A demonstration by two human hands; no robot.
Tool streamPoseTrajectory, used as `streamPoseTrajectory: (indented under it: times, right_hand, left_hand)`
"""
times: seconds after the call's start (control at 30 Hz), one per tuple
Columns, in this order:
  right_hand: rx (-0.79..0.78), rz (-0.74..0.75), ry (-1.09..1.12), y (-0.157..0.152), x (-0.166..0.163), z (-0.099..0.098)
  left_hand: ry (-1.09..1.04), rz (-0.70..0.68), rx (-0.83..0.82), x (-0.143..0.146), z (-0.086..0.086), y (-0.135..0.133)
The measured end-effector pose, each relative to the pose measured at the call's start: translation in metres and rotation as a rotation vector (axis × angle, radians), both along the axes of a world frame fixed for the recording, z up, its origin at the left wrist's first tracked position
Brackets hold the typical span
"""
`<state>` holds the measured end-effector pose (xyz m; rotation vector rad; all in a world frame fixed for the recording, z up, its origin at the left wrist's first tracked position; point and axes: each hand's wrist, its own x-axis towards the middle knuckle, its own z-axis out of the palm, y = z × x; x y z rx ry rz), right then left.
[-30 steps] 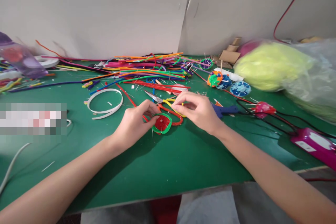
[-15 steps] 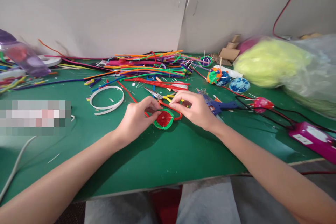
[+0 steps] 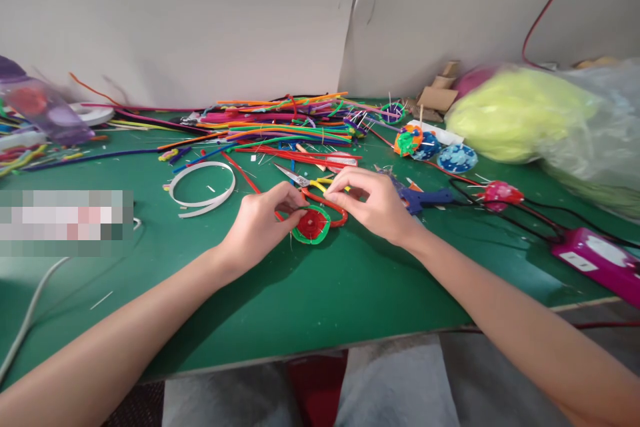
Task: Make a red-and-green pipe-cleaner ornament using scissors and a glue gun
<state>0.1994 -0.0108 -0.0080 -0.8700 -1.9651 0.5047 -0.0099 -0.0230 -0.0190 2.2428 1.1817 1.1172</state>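
Note:
My left hand (image 3: 263, 230) pinches the edge of a round disc (image 3: 311, 225) of coiled pipe cleaner, red inside with a green outer ring and thin white spokes. The disc is held just over the green table. Close to its upper right, my right hand (image 3: 373, 203) has thumb and forefinger pressed together; whatever they hold, if anything, is too small to make out. Scissors (image 3: 300, 179) with yellow on the handles lie behind the hands, blades pointing left. An orange-red loop (image 3: 344, 217) shows beside the disc, partly covered by my right hand.
Bundles of coloured pipe cleaners (image 3: 295, 133) lie along the back. A white strip coil (image 3: 203, 203) sits left, a blue glue gun (image 3: 425, 200) right. Finished-looking coloured balls (image 3: 457, 158), a magenta power strip (image 3: 595, 260) with cables, and plastic bags (image 3: 520, 117) occupy the right side.
My right fingertips have shifted very slightly away from the disc. The left hand keeps its pinch on the disc, and the view has moved a little.

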Motion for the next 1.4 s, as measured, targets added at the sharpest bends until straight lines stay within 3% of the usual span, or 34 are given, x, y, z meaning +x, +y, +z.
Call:
streamPoseTrajectory:
  times: [0.8,1.17,1.4]
  right_hand:
    - [-0.03,0.043,0.0,0.0,0.0,-0.004]
    - [-0.205,0.01,0.059,0.004,0.0,-0.007]
    - [-0.48,0.037,0.223,0.012,0.0,-0.018]
  left_hand:
    - [0.051,0.001,-0.019,0.0,-0.001,0.0]
    - [0.068,-0.014,0.027,0.0,0.0,0.0]
    - [0.09,0.001,0.058,0.0,0.0,0.0]
